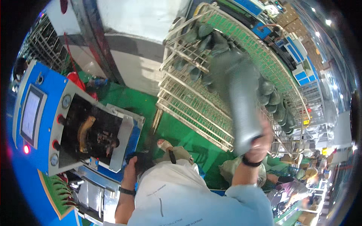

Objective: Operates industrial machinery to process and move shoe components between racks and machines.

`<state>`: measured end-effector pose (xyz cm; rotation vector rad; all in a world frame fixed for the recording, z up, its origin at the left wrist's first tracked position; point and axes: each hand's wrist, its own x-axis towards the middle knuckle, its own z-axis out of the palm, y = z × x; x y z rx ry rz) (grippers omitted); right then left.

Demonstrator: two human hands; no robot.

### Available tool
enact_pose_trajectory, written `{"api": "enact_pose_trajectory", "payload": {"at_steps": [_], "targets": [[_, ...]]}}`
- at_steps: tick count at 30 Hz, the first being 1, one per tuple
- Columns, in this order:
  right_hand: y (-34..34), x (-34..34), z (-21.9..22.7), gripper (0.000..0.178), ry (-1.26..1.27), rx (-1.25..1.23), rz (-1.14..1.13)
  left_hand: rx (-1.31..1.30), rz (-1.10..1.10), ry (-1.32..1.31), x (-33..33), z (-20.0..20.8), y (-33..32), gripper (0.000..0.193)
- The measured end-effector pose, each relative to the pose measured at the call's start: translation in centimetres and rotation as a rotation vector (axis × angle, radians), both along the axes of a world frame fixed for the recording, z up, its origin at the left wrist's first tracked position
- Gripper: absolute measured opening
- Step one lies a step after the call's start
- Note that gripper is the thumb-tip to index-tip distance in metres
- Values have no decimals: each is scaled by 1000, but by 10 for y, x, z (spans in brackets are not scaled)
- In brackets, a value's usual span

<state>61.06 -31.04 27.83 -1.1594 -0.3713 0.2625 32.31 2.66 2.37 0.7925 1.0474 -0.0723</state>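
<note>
My right hand [263, 144] is closed round the top of a grey-green boot's shaft. The boot [243, 100] is smeared by motion, its foot end pointing away over the wire rack. More boots of the same colour [268, 88] lie on that rack [196, 122]. My left hand [130, 172] is low beside the blue machine's front corner, next to a dark, blurred thing [145, 161]. Its fingers are mostly hidden, and I cannot tell whether it grips that thing.
On the left stands a blue machine [49, 81] with a screen [31, 115], gauges and a curved brown part [86, 132] inside its opening. A post [96, 37] rises behind it. Other people [292, 194] are at the right, near more racks. Green floor [130, 97] shows between machine and rack.
</note>
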Motion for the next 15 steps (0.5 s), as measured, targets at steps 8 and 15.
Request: {"api": "enact_pose_trajectory", "payload": {"at_steps": [8, 15], "targets": [[-42, -29, -143, 68, 737, 53, -127, 3, -113, -6, 23, -10, 1, 47], [-103, 64, -223, 57, 877, 1108, -7, 90, -210, 24, 56, 5, -9, 41]]}}
